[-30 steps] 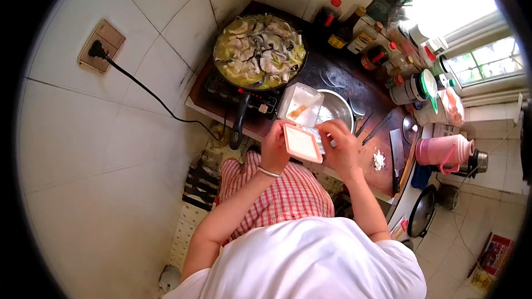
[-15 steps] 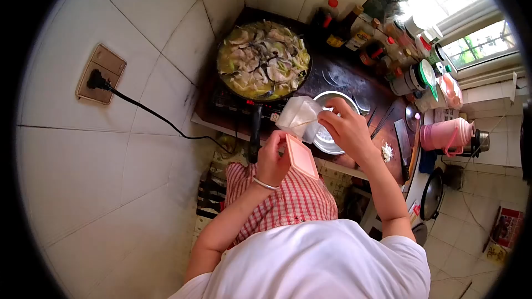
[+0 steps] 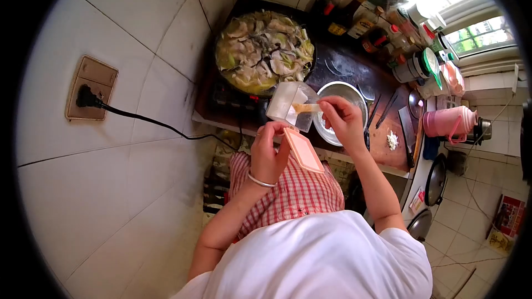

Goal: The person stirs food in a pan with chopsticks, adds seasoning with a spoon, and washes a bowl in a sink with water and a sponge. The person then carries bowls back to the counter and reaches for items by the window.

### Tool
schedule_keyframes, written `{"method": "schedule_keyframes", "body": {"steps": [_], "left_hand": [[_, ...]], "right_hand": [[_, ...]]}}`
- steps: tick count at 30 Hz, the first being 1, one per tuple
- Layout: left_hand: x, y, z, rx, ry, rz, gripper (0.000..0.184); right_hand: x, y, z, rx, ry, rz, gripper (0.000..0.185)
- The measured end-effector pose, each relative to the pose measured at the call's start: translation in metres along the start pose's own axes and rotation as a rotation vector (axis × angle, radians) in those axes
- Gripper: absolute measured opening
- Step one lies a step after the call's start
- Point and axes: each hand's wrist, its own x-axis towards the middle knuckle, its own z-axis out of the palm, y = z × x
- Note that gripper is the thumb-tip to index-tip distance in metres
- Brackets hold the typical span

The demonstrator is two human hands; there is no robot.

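Note:
My left hand (image 3: 269, 152) is closed around a clear seasoning box (image 3: 282, 101) with white contents. Its pink lid (image 3: 303, 151) hangs open toward my body. Between thumb and fingers, my right hand (image 3: 344, 120) pinches a small pale spoon (image 3: 308, 108), whose far end is in the box mouth. Just beyond the box, a wide pan of fish slices and greens in yellowish broth (image 3: 263, 50) sits on a cooktop (image 3: 221, 98). A metal bowl (image 3: 339, 89) stands beside and partly behind my right hand; what it holds is mostly hidden.
A cleaver (image 3: 407, 127) and chopped white bits (image 3: 392, 140) lie on the board to the right. Sauce bottles (image 3: 346, 15) and jars line the back near the window. A pink thermos (image 3: 450, 122) stands further right. A black power cord (image 3: 160, 124) runs from the wall socket.
My right hand has turned and shifted slightly right, and more of the spoon now shows at the box mouth. The box has moved a little left. The whole view has shifted slightly.

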Motion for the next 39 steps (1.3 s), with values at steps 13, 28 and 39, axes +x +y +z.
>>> {"method": "schedule_keyframes", "body": {"steps": [13, 28, 39], "left_hand": [[0.006, -0.05, -0.017, -0.256, 0.122, -0.143, 0.015], [-0.045, -0.043, -0.045, -0.098, 0.139, -0.16, 0.031], [-0.06, -0.039, -0.045, 0.203, 0.015, 0.0, 0.023]], "right_hand": [[0.055, -0.02, 0.016, 0.327, 0.069, 0.052, 0.017], [0.206, -0.093, 0.049, 0.277, 0.16, -0.375, 0.017], [0.184, -0.075, -0.017, 0.099, 0.264, -0.329, 0.018]]}}
